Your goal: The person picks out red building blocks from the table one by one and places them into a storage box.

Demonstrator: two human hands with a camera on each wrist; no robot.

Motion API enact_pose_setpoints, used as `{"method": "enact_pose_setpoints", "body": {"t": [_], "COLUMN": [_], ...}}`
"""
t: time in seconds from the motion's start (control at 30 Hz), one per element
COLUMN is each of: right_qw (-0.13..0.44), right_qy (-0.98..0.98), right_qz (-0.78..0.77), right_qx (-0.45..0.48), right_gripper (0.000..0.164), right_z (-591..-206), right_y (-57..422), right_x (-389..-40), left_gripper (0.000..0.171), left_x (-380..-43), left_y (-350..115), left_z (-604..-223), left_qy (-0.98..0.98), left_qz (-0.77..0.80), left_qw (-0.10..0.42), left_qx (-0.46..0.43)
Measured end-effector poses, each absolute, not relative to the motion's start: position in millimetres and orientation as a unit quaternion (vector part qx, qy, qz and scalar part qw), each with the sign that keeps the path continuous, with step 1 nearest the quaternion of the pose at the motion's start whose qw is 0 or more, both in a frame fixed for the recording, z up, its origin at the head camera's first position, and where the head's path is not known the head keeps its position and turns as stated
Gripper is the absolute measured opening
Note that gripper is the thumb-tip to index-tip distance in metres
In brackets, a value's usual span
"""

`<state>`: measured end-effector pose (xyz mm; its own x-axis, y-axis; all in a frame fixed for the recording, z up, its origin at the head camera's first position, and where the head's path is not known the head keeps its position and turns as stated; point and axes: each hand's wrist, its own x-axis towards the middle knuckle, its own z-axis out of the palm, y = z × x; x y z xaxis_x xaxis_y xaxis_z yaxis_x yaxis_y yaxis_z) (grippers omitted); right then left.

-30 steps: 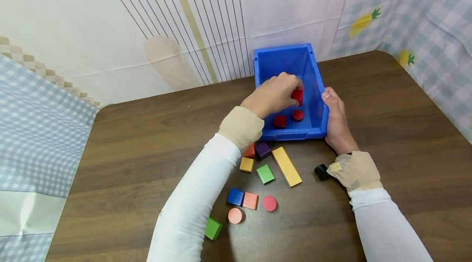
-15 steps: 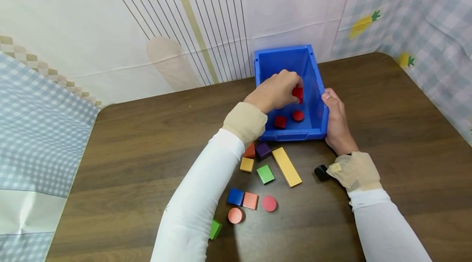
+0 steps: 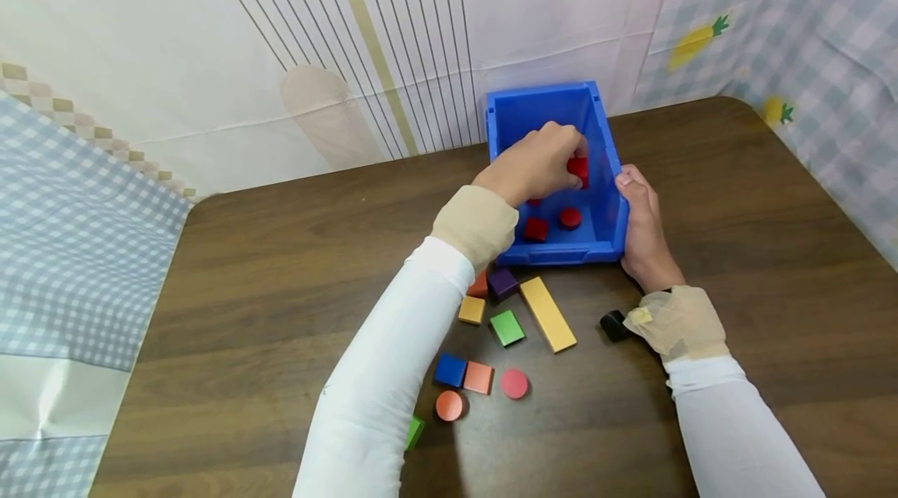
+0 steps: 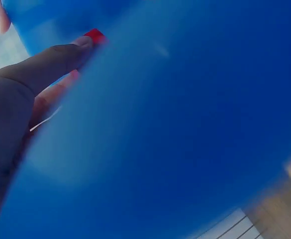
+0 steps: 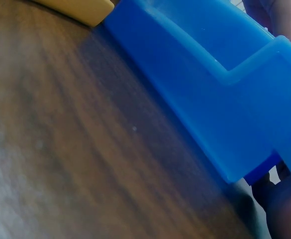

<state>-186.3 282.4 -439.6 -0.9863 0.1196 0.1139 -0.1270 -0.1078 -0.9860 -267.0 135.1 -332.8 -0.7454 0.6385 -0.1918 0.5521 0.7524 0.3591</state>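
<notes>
My left hand (image 3: 536, 164) reaches down into the blue bin (image 3: 561, 255) and pinches a red block (image 3: 578, 171) between thumb and fingers. The same red block (image 4: 94, 36) shows at the fingertips in the left wrist view, where the bin's wall covers most of the picture. On the bin floor lie a red cube (image 3: 536, 229) and a red round block (image 3: 570, 218). A bit of another red piece (image 3: 534, 202) peeks out below my left hand, mostly hidden. My right hand (image 3: 641, 229) grips the bin's right wall, thumb over the rim.
Before the bin lie a long yellow block (image 3: 549, 315), a purple block (image 3: 502, 284), a green block (image 3: 507, 327), a blue block (image 3: 450, 370) and several other coloured pieces. A black object (image 3: 614, 325) sits by my right wrist. A patterned curtain (image 3: 407, 46) hangs behind the table.
My left hand has shifted slightly right and farther back inside the bin with the red block. A bit of red now shows beneath it. My right hand keeps its hold on the wall.
</notes>
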Motion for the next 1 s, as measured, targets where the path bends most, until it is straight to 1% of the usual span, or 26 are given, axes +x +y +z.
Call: {"method": "enact_pose_setpoints", "body": {"t": [0.23,0.33,0.5,0.6,1.0], "right_qw": [0.085,0.085,0.082,0.082,0.086], "right_qy": [-0.665,-0.664,-0.662,-0.663,-0.664], "right_qz": [0.742,0.742,0.745,0.744,0.743], "right_qx": [-0.006,-0.008,-0.008,-0.010,-0.008], "right_gripper": [0.045,0.044,0.047,0.048,0.048], "right_z": [-439,-440,-440,-440,-442], "right_y": [285,285,283,283,280], "right_x": [-185,-185,-187,-187,-188], "left_gripper": [0.031,0.034,0.038,0.038,0.033], "left_x": [-268,-269,-273,-274,-277], "left_y": [140,140,141,141,141], "left_z": [-327,-324,-318,-316,-317], "left_qy": [0.923,0.922,0.921,0.920,0.922], "left_qz": [0.150,0.154,0.171,0.177,0.180], "left_qw": [0.156,0.155,0.143,0.146,0.151], "left_qx": [0.318,0.320,0.320,0.318,0.309]}}
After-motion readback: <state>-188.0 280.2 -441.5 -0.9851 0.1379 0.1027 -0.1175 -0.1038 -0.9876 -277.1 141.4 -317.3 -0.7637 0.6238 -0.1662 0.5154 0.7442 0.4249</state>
